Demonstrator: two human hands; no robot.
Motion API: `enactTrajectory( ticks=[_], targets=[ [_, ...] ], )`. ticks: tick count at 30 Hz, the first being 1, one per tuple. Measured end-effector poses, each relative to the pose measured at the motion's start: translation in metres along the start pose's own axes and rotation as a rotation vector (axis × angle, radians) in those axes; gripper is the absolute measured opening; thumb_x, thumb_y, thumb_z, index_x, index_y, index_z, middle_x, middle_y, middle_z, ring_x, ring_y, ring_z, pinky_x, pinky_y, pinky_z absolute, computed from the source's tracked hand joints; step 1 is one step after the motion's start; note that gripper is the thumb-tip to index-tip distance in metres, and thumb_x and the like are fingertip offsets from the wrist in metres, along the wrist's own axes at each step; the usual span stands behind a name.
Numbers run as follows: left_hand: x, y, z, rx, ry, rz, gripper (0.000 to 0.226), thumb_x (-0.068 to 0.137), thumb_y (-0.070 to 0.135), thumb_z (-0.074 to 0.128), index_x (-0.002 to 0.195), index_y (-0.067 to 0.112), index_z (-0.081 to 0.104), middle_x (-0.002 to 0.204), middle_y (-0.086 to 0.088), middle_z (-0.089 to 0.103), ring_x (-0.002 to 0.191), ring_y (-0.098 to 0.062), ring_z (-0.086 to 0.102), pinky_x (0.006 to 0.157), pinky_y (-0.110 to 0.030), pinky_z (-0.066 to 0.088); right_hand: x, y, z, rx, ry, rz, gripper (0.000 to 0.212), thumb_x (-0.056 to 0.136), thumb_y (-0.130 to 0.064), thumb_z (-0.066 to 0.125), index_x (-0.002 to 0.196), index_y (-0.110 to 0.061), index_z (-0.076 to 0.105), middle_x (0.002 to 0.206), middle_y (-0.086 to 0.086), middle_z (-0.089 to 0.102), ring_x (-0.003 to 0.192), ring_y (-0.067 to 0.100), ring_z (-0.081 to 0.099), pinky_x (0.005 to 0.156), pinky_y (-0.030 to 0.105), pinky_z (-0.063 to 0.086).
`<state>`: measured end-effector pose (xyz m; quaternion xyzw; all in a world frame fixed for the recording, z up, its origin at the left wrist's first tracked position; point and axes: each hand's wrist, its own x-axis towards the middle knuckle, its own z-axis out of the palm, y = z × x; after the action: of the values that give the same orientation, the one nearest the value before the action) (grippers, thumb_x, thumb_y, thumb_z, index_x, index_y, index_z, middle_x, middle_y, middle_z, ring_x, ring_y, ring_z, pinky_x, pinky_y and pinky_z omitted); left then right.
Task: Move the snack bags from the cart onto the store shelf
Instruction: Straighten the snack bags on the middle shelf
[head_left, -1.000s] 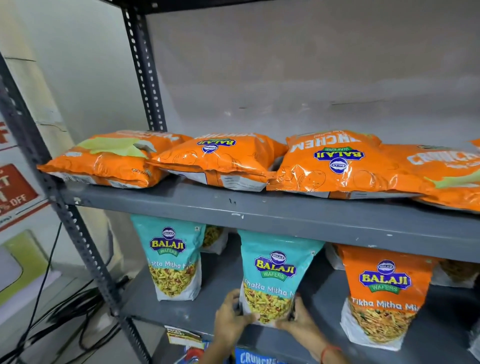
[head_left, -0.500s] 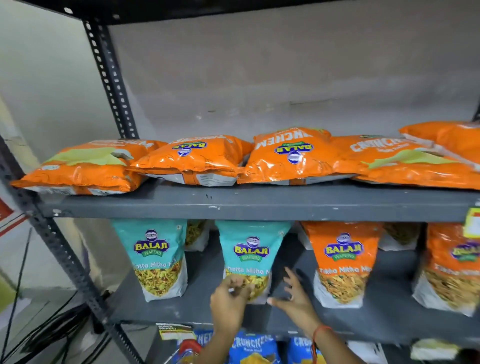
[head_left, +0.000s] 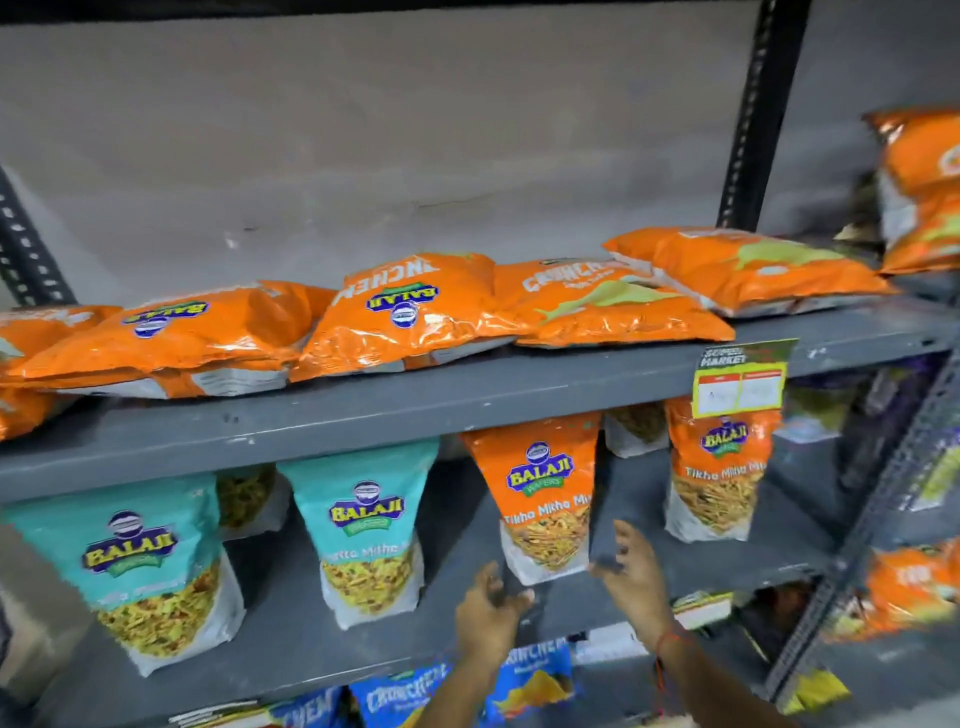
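On the middle grey shelf (head_left: 332, 639) stand two teal Balaji bags (head_left: 369, 530) (head_left: 140, 566) and two orange Tikha Mitha bags (head_left: 550, 499) (head_left: 719, 478). My left hand (head_left: 488, 613) hovers just below and left of the nearer orange bag, fingers loosely spread, holding nothing. On that bag's right side is my right hand (head_left: 631, 571), open and also holding nothing, with a red thread at the wrist. Neither hand clearly touches the bag. Several orange Crunchem bags (head_left: 405, 312) lie flat on the shelf above. No cart is visible.
A dark slotted upright (head_left: 758, 114) stands at the back right, another at the far left (head_left: 26, 249). A price tag (head_left: 740, 379) hangs on the upper shelf edge. Blue Crunchem bags (head_left: 405, 691) sit on the shelf below. More orange bags (head_left: 924, 187) fill the neighbouring rack on the right.
Both hands have let go of the teal bag, which stays upright on the shelf, and moved right to either side of the orange Tikha Mitha bag. The view has swung right.
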<state>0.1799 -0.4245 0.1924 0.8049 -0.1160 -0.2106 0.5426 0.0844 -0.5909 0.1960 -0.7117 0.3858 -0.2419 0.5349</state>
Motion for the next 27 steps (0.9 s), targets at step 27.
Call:
enactTrajectory(
  ticks=[27],
  targets=[
    [0.006, 0.026, 0.076, -0.014, 0.184, 0.119, 0.023, 0.070, 0.020, 0.079, 0.078, 0.034, 0.062, 0.075, 0.009, 0.072, 0.075, -0.013, 0.069, 0.067, -0.026, 0.051, 0.029, 0.031, -0.044, 0.006, -0.125, -0.016, 0.093, 0.067, -0.010, 0.083, 0.143, -0.024, 0.031, 0.150, 0.009, 0.036, 0.136, 0.026, 0.037, 0.111, 0.050, 0.038]
  ],
)
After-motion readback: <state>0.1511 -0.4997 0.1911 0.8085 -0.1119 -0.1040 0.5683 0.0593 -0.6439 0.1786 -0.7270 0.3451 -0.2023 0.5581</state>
